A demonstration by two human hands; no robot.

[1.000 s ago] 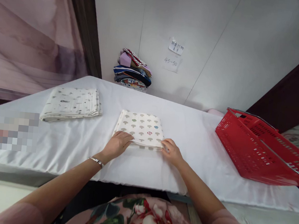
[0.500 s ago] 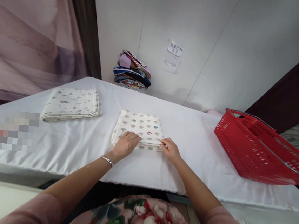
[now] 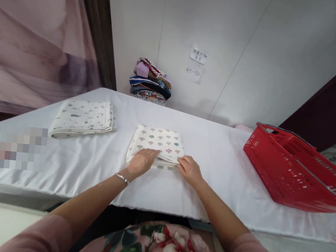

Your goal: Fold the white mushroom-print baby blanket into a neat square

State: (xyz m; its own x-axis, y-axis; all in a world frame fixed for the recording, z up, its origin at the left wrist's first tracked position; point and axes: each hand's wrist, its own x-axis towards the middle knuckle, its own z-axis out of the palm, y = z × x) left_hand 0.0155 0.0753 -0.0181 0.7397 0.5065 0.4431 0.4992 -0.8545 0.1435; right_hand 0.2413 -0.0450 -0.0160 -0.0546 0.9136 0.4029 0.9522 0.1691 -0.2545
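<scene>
A folded white cloth (image 3: 160,139) printed with grey mushrooms, a few of them coloured, lies in front of me on the table. My left hand (image 3: 143,161) is closed over its near edge at the left, fingers together on top and thumb hidden. At the near right corner, my right hand (image 3: 191,170) pinches the upper layers. Between the hands this upper edge stands slightly raised, and a lower layer shows beneath it. Further left rests another folded white cloth (image 3: 84,118) with small grey prints, touched by neither hand.
A white sheet (image 3: 215,158) covers the table. On the right stands a red plastic basket (image 3: 294,170) with metal handles. Against the wall is a stack of folded fabrics (image 3: 150,82). Paper notes (image 3: 194,71) hang on the wall. A blurred patch (image 3: 8,146) hides the left edge.
The fingers of my left hand have straightened over the cloth. My right hand has shifted slightly left at the corner, and the upper edge is lifted a little. The view has moved slightly.
</scene>
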